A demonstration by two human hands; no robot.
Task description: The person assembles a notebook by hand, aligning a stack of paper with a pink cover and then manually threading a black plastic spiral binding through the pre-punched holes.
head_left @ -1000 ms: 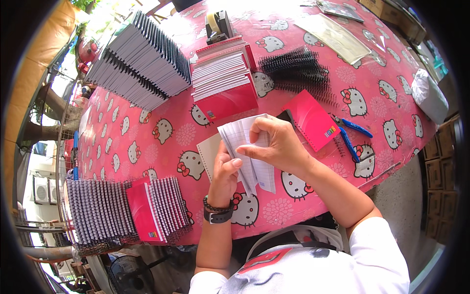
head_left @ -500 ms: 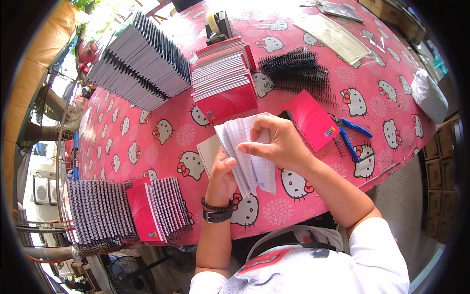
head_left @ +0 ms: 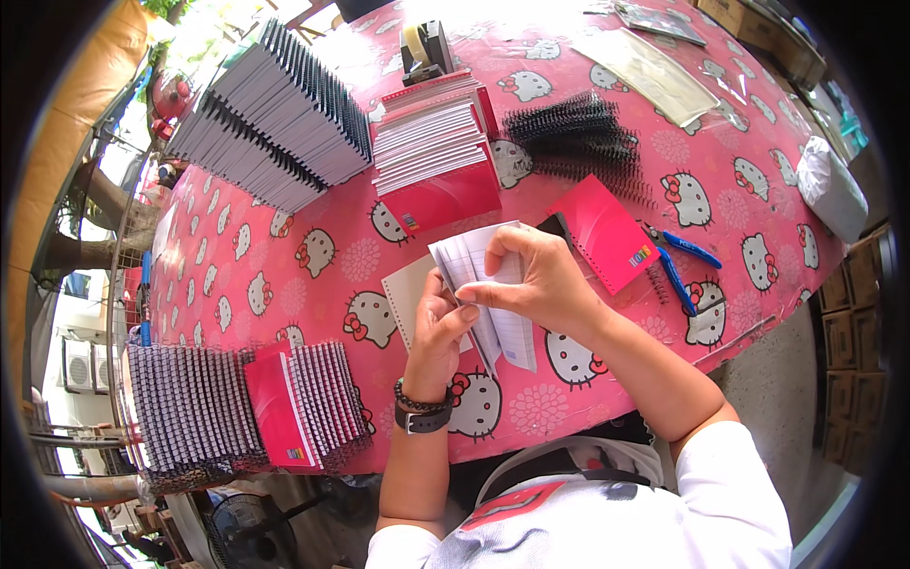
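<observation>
Between my hands stand loose ruled sheets (head_left: 462,260), bent and fanned. My left hand (head_left: 439,322) pinches them at their left edge. With thumb and fingers curled, my right hand (head_left: 536,273) grips the sheets on the right side; its fingertips are partly behind the paper. A cream punched board (head_left: 403,292) lies on the table under my left hand. Just right of my right hand rests a pink notebook cover (head_left: 604,233) with punched holes along one edge. Beside it are blue-handled pliers (head_left: 676,283), lying open.
Black spiral coils (head_left: 573,137) lie beyond my right hand. Pink-covered paper stacks (head_left: 438,202) stand ahead, near a tape dispenser (head_left: 424,49). Tall stacks of bound pads (head_left: 284,119) rise at the far left, spiral notebooks (head_left: 194,408) at the near left. A plastic sleeve (head_left: 649,76) lies at the far right.
The sheets on the left have swung toward the right and the fan has narrowed. My left hand has shifted slightly right and up, its fingers closing in on the paper. My right hand has barely moved.
</observation>
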